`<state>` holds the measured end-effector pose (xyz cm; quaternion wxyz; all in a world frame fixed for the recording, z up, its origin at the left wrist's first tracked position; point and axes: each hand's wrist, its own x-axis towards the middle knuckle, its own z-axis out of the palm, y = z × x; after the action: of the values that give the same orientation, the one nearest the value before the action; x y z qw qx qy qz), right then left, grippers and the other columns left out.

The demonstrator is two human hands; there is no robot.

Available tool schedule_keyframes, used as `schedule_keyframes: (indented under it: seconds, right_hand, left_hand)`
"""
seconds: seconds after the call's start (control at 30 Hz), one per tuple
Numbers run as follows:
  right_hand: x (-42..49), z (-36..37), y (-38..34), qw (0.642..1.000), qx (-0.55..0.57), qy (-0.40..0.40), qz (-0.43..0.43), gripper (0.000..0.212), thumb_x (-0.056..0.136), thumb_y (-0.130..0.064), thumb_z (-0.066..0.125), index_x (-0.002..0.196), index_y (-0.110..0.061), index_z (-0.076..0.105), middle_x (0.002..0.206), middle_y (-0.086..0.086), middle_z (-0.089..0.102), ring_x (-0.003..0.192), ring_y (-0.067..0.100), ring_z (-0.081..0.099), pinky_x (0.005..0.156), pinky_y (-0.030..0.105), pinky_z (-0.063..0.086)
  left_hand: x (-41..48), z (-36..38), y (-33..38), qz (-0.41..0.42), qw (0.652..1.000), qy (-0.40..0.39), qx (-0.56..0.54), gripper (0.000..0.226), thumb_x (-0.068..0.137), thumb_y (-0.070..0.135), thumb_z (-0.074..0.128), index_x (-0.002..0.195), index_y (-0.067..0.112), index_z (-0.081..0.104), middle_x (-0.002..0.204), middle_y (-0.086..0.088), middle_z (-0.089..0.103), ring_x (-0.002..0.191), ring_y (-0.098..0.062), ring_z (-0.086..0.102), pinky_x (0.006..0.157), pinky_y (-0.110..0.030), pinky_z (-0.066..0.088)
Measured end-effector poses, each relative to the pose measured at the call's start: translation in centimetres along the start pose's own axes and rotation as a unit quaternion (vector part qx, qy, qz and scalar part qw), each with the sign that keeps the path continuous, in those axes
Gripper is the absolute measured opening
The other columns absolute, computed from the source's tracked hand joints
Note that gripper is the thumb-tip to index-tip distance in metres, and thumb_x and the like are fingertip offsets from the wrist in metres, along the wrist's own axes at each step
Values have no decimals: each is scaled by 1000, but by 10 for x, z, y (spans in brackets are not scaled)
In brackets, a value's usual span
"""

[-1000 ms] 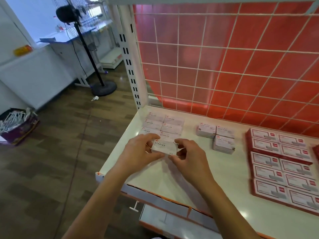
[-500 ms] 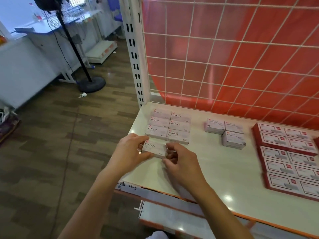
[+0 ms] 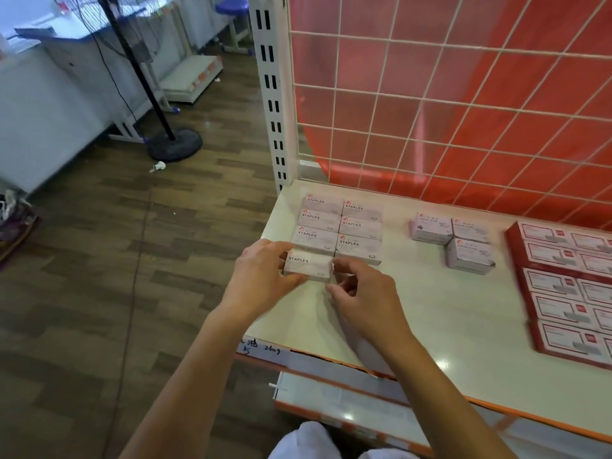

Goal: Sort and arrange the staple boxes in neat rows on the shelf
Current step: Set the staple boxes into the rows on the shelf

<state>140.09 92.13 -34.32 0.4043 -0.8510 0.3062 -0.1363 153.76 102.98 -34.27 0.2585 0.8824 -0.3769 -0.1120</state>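
You held the staple box (image 3: pixel 309 268) at the front-left of the shelf (image 3: pixel 430 309), its long axis running 9 to 3 o'clock, parallel to the block of six boxes (image 3: pixel 341 223) lying just beyond it at 12 o'clock; I couldn't tell whether it rested on the shelf or hung just above it. Your left hand (image 3: pixel 265 276) gripped the 9 o'clock end with curled fingers, and your right hand (image 3: pixel 361 293) pinched the 3 o'clock end with bent fingertips, both equally near. As I judged it, the box belonged in front of the left column, needing only a short, level nudge toward 12.
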Motion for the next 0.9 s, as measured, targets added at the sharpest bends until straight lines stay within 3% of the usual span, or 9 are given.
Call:
schedule_keyframes:
  seconds: [0.13,0.33,0.67,0.9]
  right_hand:
    - [2,1,0,1000,-9,3,-3,36,86,-18,67,121,-21,62,109,-5,67,75,1,53,62,-5,34]
    - [3,3,1,1000,-9,10,5,30,84,-17,69,113,-22,65,98,-8,67,75,5,57,65,-3,34]
    - [2,2,2,1000,8,21,5,32,85,-16,68,116,-22,65,107,-8,68,79,3,58,67,-6,35]
    - [1,-9,15,992,26,124,21,25,85,-12,68,109,-16,67,98,-7,65,76,-1,57,69,-2,40]
  left_hand:
    - [1,0,0,-7,1000,6,2,43,77,37,77,116,25,64,99,8,56,91,-10,57,83,-22,46]
    - [0,2,4,-15,999,26,-18,50,77,32,77,122,19,58,110,4,63,95,-14,60,91,-37,48]
    - [-3,3,9,-13,999,31,-29,48,79,29,76,124,24,60,108,8,69,89,-5,61,90,-29,49]
    - [-5,4,11,-9,999,32,-25,42,81,34,74,120,27,61,105,10,69,88,-6,62,87,-33,52]
